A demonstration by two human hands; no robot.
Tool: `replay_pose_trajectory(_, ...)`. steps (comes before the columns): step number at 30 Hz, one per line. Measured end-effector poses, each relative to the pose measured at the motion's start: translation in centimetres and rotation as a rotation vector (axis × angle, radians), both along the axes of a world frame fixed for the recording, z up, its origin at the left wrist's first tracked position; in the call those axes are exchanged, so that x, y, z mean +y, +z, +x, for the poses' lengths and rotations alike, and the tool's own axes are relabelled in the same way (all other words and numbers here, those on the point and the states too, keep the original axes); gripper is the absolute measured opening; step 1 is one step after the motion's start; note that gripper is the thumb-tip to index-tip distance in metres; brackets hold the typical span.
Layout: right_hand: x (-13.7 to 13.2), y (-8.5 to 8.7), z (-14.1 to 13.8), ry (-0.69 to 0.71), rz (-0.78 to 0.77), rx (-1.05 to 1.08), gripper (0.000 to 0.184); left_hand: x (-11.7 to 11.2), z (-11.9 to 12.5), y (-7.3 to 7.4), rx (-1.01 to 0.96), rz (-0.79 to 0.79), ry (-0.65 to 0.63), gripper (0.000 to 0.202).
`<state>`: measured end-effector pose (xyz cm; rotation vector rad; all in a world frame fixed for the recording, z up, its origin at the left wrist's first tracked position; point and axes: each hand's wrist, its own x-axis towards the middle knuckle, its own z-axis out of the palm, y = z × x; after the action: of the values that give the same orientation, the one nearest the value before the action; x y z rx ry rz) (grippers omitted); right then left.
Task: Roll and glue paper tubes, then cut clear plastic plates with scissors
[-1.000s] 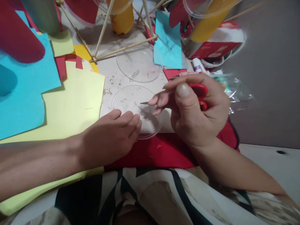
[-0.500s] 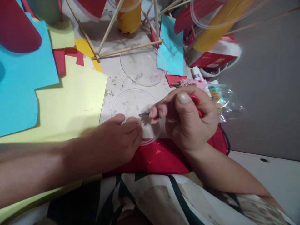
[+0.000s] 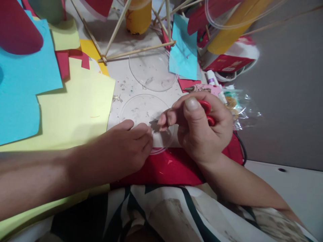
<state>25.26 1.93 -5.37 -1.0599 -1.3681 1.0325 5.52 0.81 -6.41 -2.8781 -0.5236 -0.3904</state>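
Observation:
A round clear plastic lid (image 3: 141,107) sits low over the white tabletop, its front rim reaching over red material. My left hand (image 3: 128,144) is closed at the lid's left front edge, fingers curled, their tips hidden from me. In my right hand (image 3: 205,129) is a pair of scissors (image 3: 210,120) with red handles, held with the thumb on top. The thin dark blade tip points left over the lid, close to my left fingertips. Farther back lies a second clear plastic lid (image 3: 153,75).
A frame of wooden sticks (image 3: 138,51) stands behind the lids. Yellow paper (image 3: 83,101) and blue paper (image 3: 20,111) cover the left side. A pink glue gun (image 3: 213,89), a clear plastic bag (image 3: 247,114) and a red-and-white package (image 3: 229,62) are at the right.
The right hand and scissors have shifted slightly left, with the red handles turned a little. My left hand stays in nearly the same place on the lid.

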Motion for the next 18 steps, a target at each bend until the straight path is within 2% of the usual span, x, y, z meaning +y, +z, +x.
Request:
replay_pose_trajectory(11, 0.1, 0.7, -0.5, 0.05, 0.085, -0.163, 0.021, 0.1, 0.3, -0.2, -0.025, -0.018, 0.013, 0.028)
replay_pose_trajectory(15, 0.6, 1.7, -0.7, 0.132, 0.131, -0.285, 0.026, 0.2, 0.4, -0.3, -0.005, 0.029, 0.001, 0.027)
replay_pose_trajectory(18, 1.1, 2.9, -1.3, 0.194, 0.098, -0.416, 0.032, 0.2, 0.5, -0.4, 0.043, 0.052, 0.0, 0.031)
